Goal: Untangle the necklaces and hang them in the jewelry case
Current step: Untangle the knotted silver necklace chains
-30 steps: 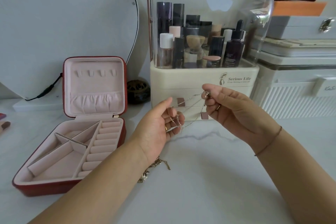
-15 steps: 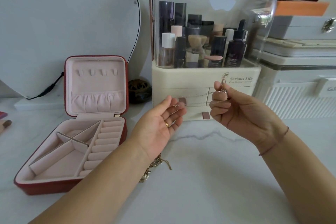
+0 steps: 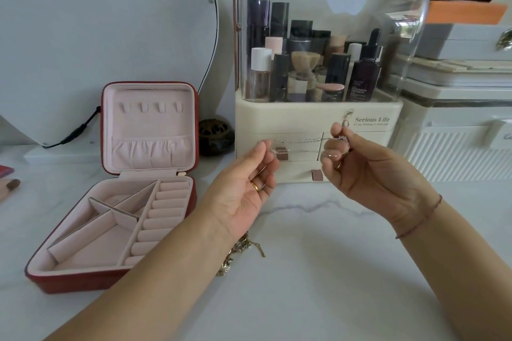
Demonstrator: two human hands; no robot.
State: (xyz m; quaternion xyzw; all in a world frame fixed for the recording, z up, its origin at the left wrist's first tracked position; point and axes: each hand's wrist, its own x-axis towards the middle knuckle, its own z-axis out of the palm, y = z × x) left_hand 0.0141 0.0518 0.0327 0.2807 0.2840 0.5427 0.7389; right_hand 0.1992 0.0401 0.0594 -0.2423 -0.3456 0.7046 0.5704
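A thin silver necklace (image 3: 300,141) is stretched level between my two hands in front of the cosmetics organizer. My left hand (image 3: 243,185) pinches one end at its fingertips. My right hand (image 3: 360,169) pinches the other end, with a small pendant bunched at its thumb. The red jewelry case (image 3: 110,282) lies open at the left, pink inside, with several small hooks (image 3: 151,107) in its upright lid and nothing on them. A tangle of gold chains (image 3: 238,250) lies on the marble top, partly hidden under my left wrist.
A cream cosmetics organizer (image 3: 318,119) with a transparent dome stands right behind the hands. White storage boxes (image 3: 457,130) stand at the right. A large round mirror (image 3: 97,22) leans at the back left, with a small dark jar (image 3: 214,135) beside the case.
My hands have drawn apart and the silver chain, slack and looped a second ago, now runs taut and level between them. The right hand rose slightly.
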